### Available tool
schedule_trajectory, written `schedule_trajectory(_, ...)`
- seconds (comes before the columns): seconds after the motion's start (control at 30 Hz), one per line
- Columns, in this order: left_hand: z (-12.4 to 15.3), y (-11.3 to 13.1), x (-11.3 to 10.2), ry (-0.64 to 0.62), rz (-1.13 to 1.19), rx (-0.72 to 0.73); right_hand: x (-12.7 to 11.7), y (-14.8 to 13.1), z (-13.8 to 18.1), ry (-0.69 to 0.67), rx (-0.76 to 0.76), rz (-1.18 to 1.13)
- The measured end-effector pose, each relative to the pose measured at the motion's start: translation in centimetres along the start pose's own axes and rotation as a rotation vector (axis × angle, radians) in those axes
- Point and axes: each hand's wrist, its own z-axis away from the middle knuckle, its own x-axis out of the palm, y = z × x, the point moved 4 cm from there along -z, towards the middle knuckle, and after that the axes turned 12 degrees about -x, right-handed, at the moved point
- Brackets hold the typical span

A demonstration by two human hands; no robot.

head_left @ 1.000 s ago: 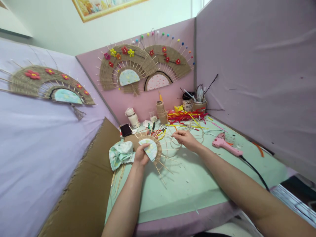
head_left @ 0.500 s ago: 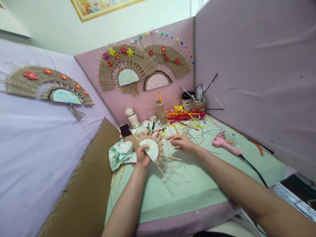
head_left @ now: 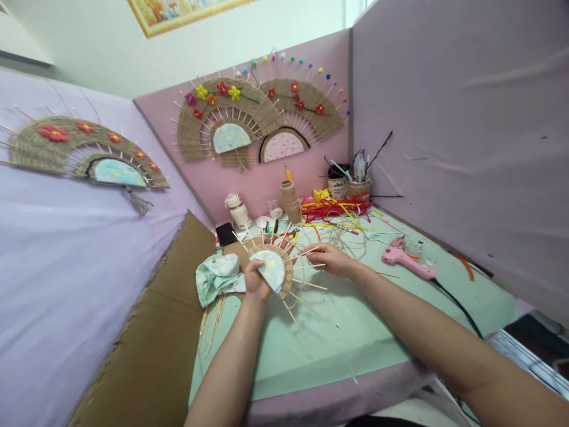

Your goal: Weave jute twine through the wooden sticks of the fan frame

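My left hand (head_left: pixel 254 281) grips a small half-made fan (head_left: pixel 274 268): a pale patterned half-disc with a band of woven twine round it and thin wooden sticks fanning outward. It is held upright just above the green table (head_left: pixel 347 332). My right hand (head_left: pixel 329 259) is at the fan's right edge, fingers pinched among the stick tips where a thin strand of twine (head_left: pixel 342 237) runs off to loose coils behind. A crumpled piece of pale patterned cloth (head_left: pixel 216 277) lies beside my left wrist.
A pink glue gun (head_left: pixel 402 258) with a black cord lies at the right. Red and yellow strips (head_left: pixel 335 209), a twine spool (head_left: pixel 290 200), cups of tools (head_left: pixel 349 185) stand at the back. Cardboard (head_left: pixel 160 332) leans at left. Finished fans (head_left: pixel 231 118) hang on the partitions.
My right hand has drawn in from further right to the fan's edge, bringing the twine with it. The fan has tilted slightly in my left hand.
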Motion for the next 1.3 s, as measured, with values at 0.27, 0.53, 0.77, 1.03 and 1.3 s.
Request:
schedule_trajectory(0.27,0.1,0.9,-0.5,0.011,0.006,0.029,-0.1,-0.7,0.1,-0.010,-0.035,-0.028)
schedule_trajectory(0.53,0.2,1.3,-1.1,0.062,0.013,0.064,0.1,-0.6,0.1,-0.017,-0.025,0.055)
schedule_trajectory(0.77,0.2,2.0,-1.3,0.128,0.011,0.121,0.1,-0.4,0.0,-0.027,-0.054,0.096)
schedule_trajectory(1.03,0.3,2.6,-2.7,0.231,0.002,0.118,-0.7,-0.7,-0.2,0.067,-0.103,0.246)
schedule_trajectory(1.3,0.3,3.2,-3.2,0.402,-0.004,0.241,-1.0,-1.9,0.1,0.255,-0.250,0.400)
